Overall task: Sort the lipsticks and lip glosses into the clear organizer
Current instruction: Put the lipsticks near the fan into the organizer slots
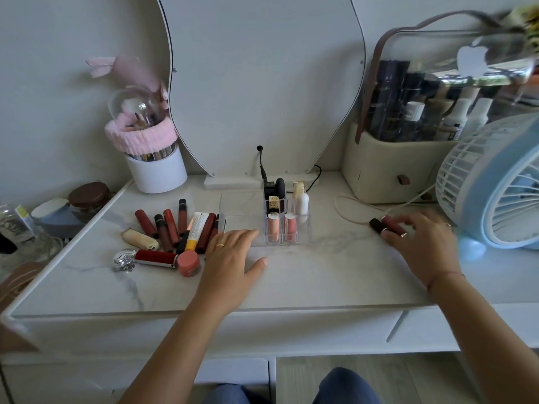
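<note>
The clear organizer [239, 217] stands mid-table, its right-hand slots holding two pink lip glosses [273, 227], black and gold lipsticks [274, 196] and a white tube [303, 202]. A pile of dark red lip glosses [172, 225], a yellow-capped tube [197, 228] and a red lipstick with a pink cap [163, 258] lies to its left. My left hand [233, 258] rests flat on the table at the organizer's front left, fingers apart. My right hand [423, 243] is at the right, its fingers closing on a dark red lipstick [382, 225] lying on the table.
A white brush cup with a pink headband [154, 158] stands back left, a mirror [262, 83] behind the organizer. A cosmetics case [408, 158] and a blue-white fan [495, 185] crowd the right. A cable [350, 211] loops near the lipstick. Jars [87, 196] sit far left.
</note>
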Demonstrator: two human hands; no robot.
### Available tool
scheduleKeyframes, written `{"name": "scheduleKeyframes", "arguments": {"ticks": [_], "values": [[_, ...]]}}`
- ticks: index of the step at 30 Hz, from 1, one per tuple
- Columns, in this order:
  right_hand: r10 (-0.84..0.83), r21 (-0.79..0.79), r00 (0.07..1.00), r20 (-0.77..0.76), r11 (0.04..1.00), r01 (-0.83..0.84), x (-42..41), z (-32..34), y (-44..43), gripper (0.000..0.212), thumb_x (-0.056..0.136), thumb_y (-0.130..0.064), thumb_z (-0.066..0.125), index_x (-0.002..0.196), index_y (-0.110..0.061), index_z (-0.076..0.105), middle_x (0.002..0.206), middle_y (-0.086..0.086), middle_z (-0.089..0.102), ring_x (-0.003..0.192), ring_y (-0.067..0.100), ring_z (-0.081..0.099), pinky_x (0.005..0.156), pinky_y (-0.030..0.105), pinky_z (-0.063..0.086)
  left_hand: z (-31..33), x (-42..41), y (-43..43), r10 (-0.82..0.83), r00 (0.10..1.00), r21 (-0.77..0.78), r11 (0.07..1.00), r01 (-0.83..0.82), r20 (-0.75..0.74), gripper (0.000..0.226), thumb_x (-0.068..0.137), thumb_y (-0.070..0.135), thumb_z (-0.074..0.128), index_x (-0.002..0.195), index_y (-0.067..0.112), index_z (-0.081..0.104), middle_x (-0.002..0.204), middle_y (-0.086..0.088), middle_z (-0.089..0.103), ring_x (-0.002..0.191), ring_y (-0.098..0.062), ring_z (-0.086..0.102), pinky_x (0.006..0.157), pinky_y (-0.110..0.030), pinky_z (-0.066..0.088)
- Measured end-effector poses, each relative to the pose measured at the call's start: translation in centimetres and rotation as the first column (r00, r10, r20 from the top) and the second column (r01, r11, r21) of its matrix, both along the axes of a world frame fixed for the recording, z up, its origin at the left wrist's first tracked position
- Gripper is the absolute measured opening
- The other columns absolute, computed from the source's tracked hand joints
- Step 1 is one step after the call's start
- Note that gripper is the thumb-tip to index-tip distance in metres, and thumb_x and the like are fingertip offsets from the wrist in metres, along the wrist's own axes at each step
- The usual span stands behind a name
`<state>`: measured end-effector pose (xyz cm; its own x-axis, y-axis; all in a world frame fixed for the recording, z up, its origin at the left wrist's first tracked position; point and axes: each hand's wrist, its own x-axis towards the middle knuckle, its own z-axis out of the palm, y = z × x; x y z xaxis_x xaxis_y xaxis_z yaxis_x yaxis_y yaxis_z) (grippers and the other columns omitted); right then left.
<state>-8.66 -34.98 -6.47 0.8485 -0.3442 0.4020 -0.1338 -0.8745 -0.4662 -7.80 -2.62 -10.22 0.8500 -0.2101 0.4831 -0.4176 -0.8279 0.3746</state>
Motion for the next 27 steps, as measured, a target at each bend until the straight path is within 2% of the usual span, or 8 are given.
{"name": "scheduleKeyframes", "arguments": {"ticks": [3,10,14,17,20,21,24,27], "values": [[0.018,-0.048,0.999,-0.029,0.999,-0.019,-0.6,-0.6,-0.3,0.028,0.074,-0.027,0.074,0.098,-0.014,0.069,0.098,0.013,0.063,0.091,0.035,0.056,0.082,0.04,0.041,0.0,0.0,0.0,0.0,1.0,0.003,1.0,0.0,-0.002,0.049,0.086,0.037,0.058,0.131,0.023,0.046,0.13,0.003,0.051,0.124,-0.017,0.034,0.109,-0.029,0.013],[0.029,-0.046,0.998,-0.06,0.998,-0.031,-0.7,-1.1,0.4,0.028,0.077,-0.026,0.07,0.103,-0.015,0.067,0.105,0.011,0.065,0.096,0.032,0.056,0.085,0.038,0.039,0.2,0.1,0.1,-0.002,1.0,0.039,0.999,0.003,-0.029,0.05,0.086,0.037,0.057,0.131,0.021,0.046,0.13,0.004,0.052,0.125,-0.019,0.04,0.113,-0.034,0.017],[0.029,-0.054,0.998,-0.055,0.998,-0.032,-0.7,-1.1,0.4,0.025,0.078,-0.021,0.068,0.102,-0.016,0.067,0.103,0.01,0.066,0.09,0.031,0.058,0.081,0.038,0.042,0.2,0.2,0.1,-0.002,0.999,0.034,0.999,0.004,-0.036,0.049,0.086,0.038,0.056,0.131,0.022,0.045,0.13,0.004,0.051,0.125,-0.019,0.039,0.113,-0.034,0.017],[0.055,0.024,0.997,0.045,0.998,-0.057,-1.0,-0.8,1.0,0.022,0.078,-0.016,0.068,0.1,-0.016,0.068,0.097,0.008,0.067,0.085,0.029,0.059,0.076,0.036,0.046,0.2,0.1,0.1,-0.003,0.999,0.028,1.0,0.004,-0.037,0.049,0.086,0.038,0.056,0.131,0.022,0.045,0.131,0.004,0.051,0.125,-0.019,0.039,0.113,-0.035,0.017],[0.137,0.129,0.972,0.189,0.978,-0.163,-0.7,0.9,2.8,0.018,0.079,-0.016,0.069,0.097,-0.016,0.068,0.089,0.002,0.067,0.078,0.019,0.062,0.076,0.035,0.052,0.1,0.0,0.0,0.006,1.0,0.011,1.0,-0.006,-0.022,0.049,0.085,0.037,0.058,0.13,0.022,0.047,0.13,0.003,0.052,0.125,-0.02,0.037,0.111,-0.032,0.015],[0.165,0.163,0.96,0.228,0.965,-0.204,-0.3,1.8,3.7,0.018,0.079,-0.016,0.069,0.096,-0.015,0.069,0.086,0.001,0.067,0.075,0.016,0.062,0.074,0.03,0.052,0.1,0.0,0.0,0.008,1.0,0.006,1.0,-0.008,-0.02,0.05,0.085,0.038,0.059,0.13,0.022,0.047,0.13,0.003,0.052,0.125,-0.02,0.036,0.11,-0.032,0.015],[0.265,0.255,0.911,0.315,0.901,-0.35,1.0,4.6,6.6,0.02,0.079,-0.019,0.07,0.099,-0.017,0.068,0.083,-0.004,0.067,0.075,0.009,0.063,0.071,0.016,0.049,0.1,0.0,0.1,0.002,1.0,0.0,1.0,-0.002,-0.013,0.049,0.084,0.039,0.059,0.13,0.022,0.047,0.129,0.003,0.052,0.124,-0.018,0.037,0.111,-0.032,0.015],[0.364,0.304,0.851,0.38,0.819,-0.486,2.7,6.8,9.4,0.019,0.079,-0.019,0.071,0.098,-0.019,0.068,0.083,-0.009,0.068,0.077,0.006,0.066,0.075,0.016,0.053,0.1,0.1,0.1,-0.012,1.0,0.008,1.0,0.012,-0.018,0.05,0.085,0.039,0.057,0.131,0.022,0.047,0.13,0.004,0.052,0.125,-0.017,0.04,0.115,-0.035,0.016]]}}
